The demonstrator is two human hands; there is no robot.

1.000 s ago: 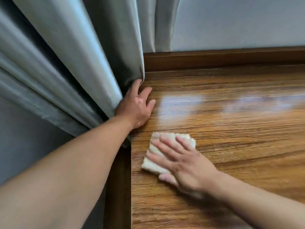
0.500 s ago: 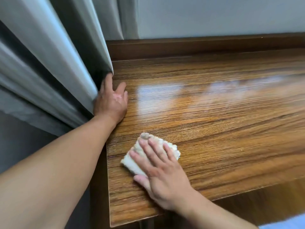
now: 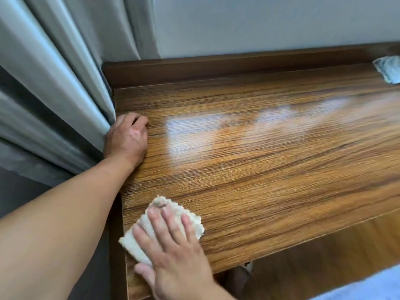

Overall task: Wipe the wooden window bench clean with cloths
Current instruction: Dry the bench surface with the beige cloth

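Observation:
The wooden window bench (image 3: 270,161) fills the middle of the view, glossy with streaks of reflected light. A folded cream cloth (image 3: 138,241) lies at the bench's near left corner. My right hand (image 3: 173,252) presses flat on top of it, fingers spread and pointing away from me. My left hand (image 3: 126,140) rests on the bench's left edge with the fingers curled under, its back against the grey curtain (image 3: 47,94) and holding the fabric off the wood. A second, pale blue-grey cloth (image 3: 388,69) lies at the far right rear of the bench.
A raised wooden ledge (image 3: 238,66) runs along the back of the bench under a pale wall. The bench's front edge drops to a wooden floor (image 3: 324,263). A light blue surface (image 3: 368,286) shows at the bottom right corner.
My right hand slid the cream cloth toward me, to the near left corner. My left hand's fingers curled in. The view has shifted, showing the front edge and the far cloth.

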